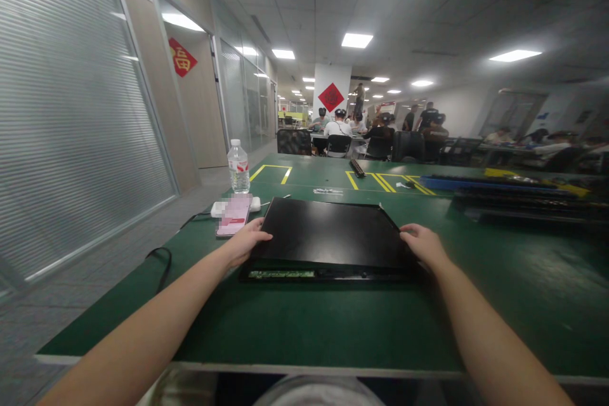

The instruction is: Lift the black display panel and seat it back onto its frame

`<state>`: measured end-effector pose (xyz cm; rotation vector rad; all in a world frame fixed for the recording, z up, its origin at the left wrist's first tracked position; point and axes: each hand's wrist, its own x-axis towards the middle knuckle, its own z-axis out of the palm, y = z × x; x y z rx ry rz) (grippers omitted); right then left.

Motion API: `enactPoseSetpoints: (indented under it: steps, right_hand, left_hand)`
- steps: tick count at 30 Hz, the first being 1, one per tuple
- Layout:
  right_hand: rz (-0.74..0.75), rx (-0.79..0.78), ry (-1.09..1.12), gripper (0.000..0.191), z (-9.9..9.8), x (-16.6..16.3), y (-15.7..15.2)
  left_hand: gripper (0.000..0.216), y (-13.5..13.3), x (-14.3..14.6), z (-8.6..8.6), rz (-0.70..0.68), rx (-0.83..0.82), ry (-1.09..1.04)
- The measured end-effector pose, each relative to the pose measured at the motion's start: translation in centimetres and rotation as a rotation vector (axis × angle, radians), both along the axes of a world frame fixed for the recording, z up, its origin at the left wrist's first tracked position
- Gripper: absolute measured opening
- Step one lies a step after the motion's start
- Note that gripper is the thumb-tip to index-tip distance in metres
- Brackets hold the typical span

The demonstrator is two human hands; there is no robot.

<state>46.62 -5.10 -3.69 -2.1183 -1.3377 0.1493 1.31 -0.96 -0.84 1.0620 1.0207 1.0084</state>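
Observation:
A flat black panel (333, 231), glossy like a display screen, is held at its two side edges over a shallow black frame (375, 274). My left hand (247, 241) grips the panel's left edge, thumb on top and the other fingers mostly hidden below. On the opposite edge my right hand (423, 246) is closed in the same way. Along the near side a gap shows between panel and frame, with a strip of green circuit board (281, 275) inside. I cannot tell whether the far edge of the panel touches the frame.
A water bottle (238, 167), a phone (234, 216) and a white object (219, 209) stand or lie at the left on the green table (323, 323). Dark stacked parts (518, 203) and a blue strip (480, 183) lie at right. People sit at tables behind.

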Motion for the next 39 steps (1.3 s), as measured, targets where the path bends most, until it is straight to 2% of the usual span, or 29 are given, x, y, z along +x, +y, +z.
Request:
enactPoseSetpoints:
  steps: [29, 39]
  right_hand:
    - [0.009, 0.015, 0.026, 0.023, -0.25, 0.45, 0.16]
    - [0.006, 0.021, 0.083, 0.022, -0.19, 0.62, 0.1]
  left_hand:
    - [0.049, 0.3, -0.18, -0.54, -0.02, 0.025, -0.059]
    - [0.045, 0.06, 0.09, -0.13, 0.057, -0.011, -0.086]
